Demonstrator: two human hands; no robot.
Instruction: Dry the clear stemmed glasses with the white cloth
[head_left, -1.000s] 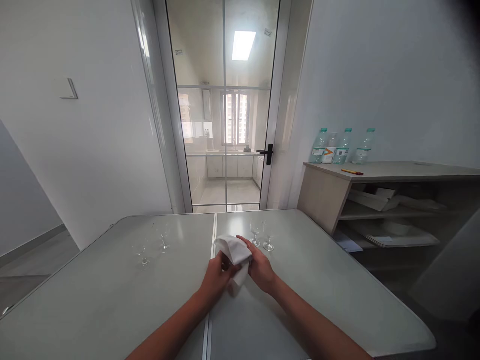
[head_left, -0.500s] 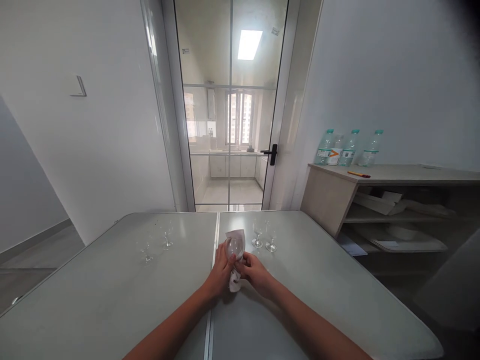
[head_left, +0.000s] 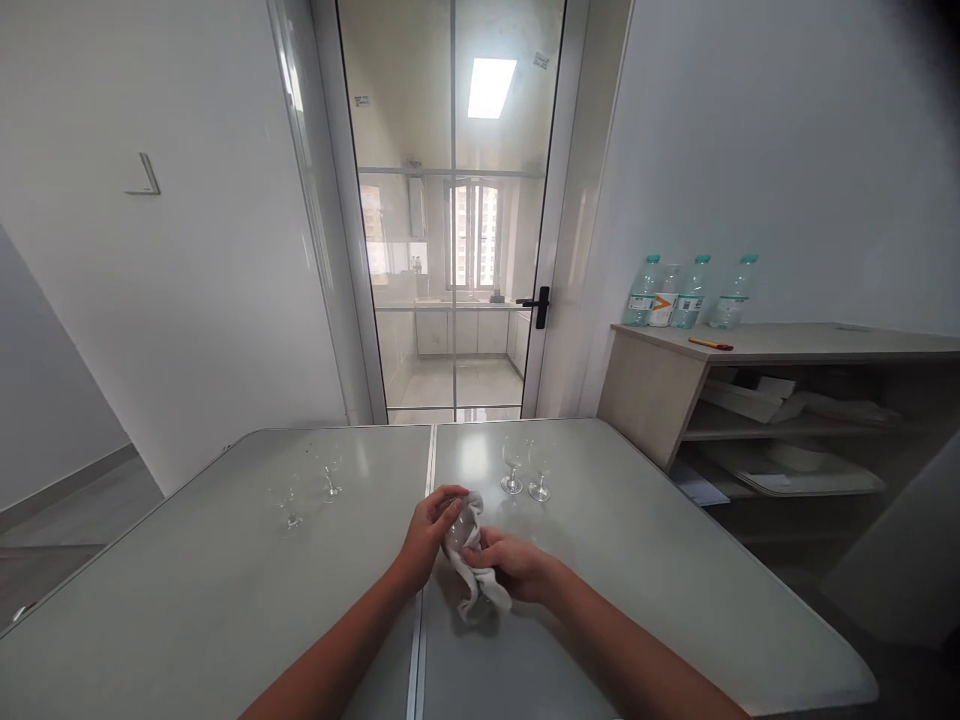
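My left hand [head_left: 425, 533] is closed round the bowl of a small clear stemmed glass [head_left: 458, 525], held over the middle of the grey table [head_left: 660, 560]. My right hand [head_left: 514, 566] is closed on a white cloth [head_left: 477, 587] that wraps the lower part of the glass and hangs down toward the tabletop. Two more stemmed glasses [head_left: 525, 468] stand upright just beyond my hands to the right. Another two glasses [head_left: 309, 490] stand on the table's left half.
A glass door [head_left: 450, 230] with a black handle stands behind the table. On the right is a wooden shelf unit [head_left: 787, 400] with water bottles [head_left: 690, 292] and a pen on top. A seam runs down the table's middle.
The glass and cloth have come down from an upright raised hold. The cloth now hangs below the glass in my right hand, and my left hand has shifted onto the bowl.
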